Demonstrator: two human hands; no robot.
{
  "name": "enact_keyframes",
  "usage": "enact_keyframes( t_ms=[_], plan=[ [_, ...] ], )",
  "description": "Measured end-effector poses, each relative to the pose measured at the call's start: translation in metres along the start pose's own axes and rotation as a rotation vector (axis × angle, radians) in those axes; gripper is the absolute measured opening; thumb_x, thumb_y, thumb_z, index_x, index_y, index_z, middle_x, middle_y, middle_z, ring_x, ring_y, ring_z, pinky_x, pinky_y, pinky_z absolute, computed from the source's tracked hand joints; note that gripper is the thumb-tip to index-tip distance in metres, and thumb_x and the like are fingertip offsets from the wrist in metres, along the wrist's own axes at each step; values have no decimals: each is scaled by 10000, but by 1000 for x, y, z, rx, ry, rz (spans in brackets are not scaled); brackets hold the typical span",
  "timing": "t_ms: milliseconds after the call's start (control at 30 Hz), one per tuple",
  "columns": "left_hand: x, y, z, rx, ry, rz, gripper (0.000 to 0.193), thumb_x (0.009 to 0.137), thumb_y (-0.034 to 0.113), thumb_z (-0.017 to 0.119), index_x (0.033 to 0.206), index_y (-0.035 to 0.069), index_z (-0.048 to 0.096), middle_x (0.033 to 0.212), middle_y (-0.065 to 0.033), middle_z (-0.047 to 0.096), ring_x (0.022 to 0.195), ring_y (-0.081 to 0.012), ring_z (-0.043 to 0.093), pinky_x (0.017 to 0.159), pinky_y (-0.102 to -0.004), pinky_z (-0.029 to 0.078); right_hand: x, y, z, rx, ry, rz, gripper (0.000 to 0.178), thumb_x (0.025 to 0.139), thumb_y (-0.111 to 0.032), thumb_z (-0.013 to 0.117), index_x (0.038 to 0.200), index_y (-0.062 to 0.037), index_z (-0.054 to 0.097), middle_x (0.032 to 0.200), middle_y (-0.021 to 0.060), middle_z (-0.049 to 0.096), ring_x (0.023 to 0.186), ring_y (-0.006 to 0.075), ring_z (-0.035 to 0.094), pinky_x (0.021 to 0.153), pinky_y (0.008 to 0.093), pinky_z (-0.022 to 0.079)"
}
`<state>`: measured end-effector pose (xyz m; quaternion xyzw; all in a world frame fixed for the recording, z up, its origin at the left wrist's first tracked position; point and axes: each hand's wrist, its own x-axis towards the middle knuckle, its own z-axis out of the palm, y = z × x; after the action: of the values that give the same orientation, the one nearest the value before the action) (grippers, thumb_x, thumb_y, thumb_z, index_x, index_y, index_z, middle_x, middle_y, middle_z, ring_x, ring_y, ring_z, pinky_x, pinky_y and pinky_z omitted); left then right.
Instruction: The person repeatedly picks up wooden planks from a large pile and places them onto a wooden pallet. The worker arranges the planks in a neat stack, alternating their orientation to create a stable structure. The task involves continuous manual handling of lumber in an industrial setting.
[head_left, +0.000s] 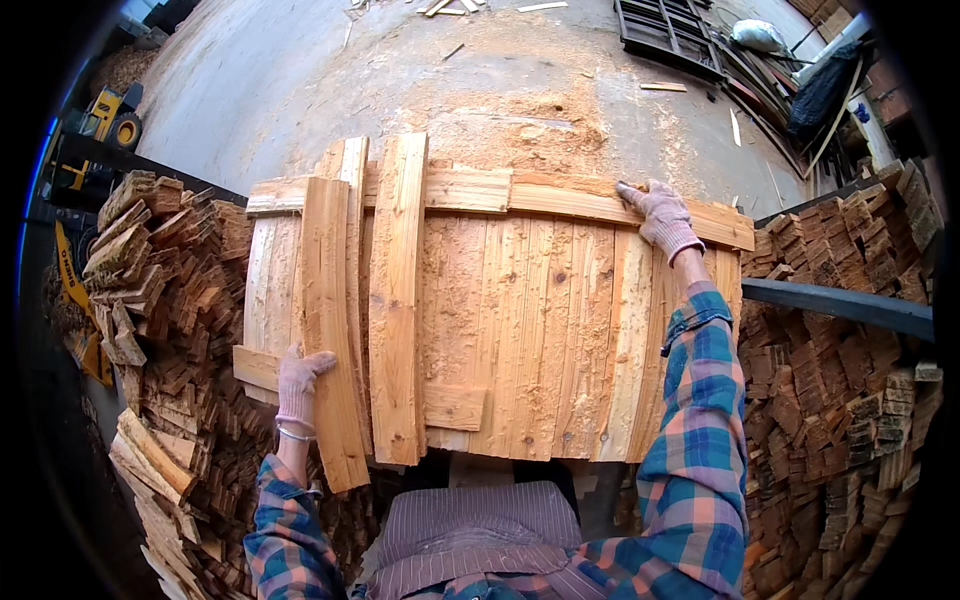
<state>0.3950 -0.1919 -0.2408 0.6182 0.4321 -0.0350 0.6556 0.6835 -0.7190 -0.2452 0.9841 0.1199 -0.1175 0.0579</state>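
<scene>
A wide panel of side-by-side wooden planks (545,330) lies in front of me, dusted with sawdust. Across its far end runs a crosswise board (575,200). My right hand (663,218), in a pale work glove, grips this board near its right end; one fingertip looks dark. At the left, my gloved left hand (303,380) closes on the edge of a loose plank (330,320), thumb on top. That plank lies slightly slanted over the panel. Beside it another loose plank (397,300) lies lengthwise on top. A short wood piece (455,407) rests near the panel's close edge.
Stacks of split wood pieces (170,300) rise at the left, and more stacked wood (830,430) at the right. A dark metal bar (840,305) reaches in from the right. Beyond lie sawdust (540,125), a dark metal frame (670,35) and a yellow vehicle (105,115).
</scene>
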Motion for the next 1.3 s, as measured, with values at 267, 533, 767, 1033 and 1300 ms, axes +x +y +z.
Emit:
enact_keyframes(
  t_ms=[267, 533, 767, 1033, 1300],
  plan=[
    [-3, 14, -6, 305, -139, 40, 369, 895, 58, 513, 1199, -82, 360, 858, -247, 646, 705, -278, 668, 623, -342, 577, -43, -129, 8, 446, 75, 39, 778, 746, -288, 719, 1410, -212, 320, 1255, 144, 516, 1131, 303, 520, 953, 384, 434],
    [-24, 17, 11, -167, -289, 37, 208, 821, 88, 622, 970, -14, 520, 796, -139, 654, 642, -193, 625, 575, -277, 507, -115, -388, -66, 1069, -142, -148, 931, 737, -466, 714, 1416, -21, 258, 1209, 313, 511, 1129, 377, 527, 929, 385, 451],
    [-103, 24, 60, 120, -783, 383, 651, 765, 205, 732, 1278, -60, 430, 1149, -173, 573, 1055, -206, 546, 876, -301, 454, -160, -311, -79, 970, -203, -194, 957, 670, -425, 738, 1427, -74, 270, 1233, 240, 509, 1129, 344, 512, 973, 364, 408],
    [5, -36, 38, 1182, 440, 724, 870, 703, 437, 757, 1364, 29, 365, 1297, -233, 468, 1123, -321, 530, 882, -350, 474, -308, -98, 16, -58, -191, -215, 666, 766, -159, 642, 1355, -351, 398, 1022, 121, 475, 1010, 263, 509, 884, 383, 430],
    [16, -29, 27, 1211, 315, 556, 799, 777, 396, 680, 1362, -15, 324, 1159, -261, 524, 1008, -347, 510, 841, -389, 432, -295, -112, 45, -50, -290, -201, 482, 881, -219, 520, 1321, -396, 429, 1035, 121, 463, 987, 264, 494, 903, 375, 385]
  ],
)
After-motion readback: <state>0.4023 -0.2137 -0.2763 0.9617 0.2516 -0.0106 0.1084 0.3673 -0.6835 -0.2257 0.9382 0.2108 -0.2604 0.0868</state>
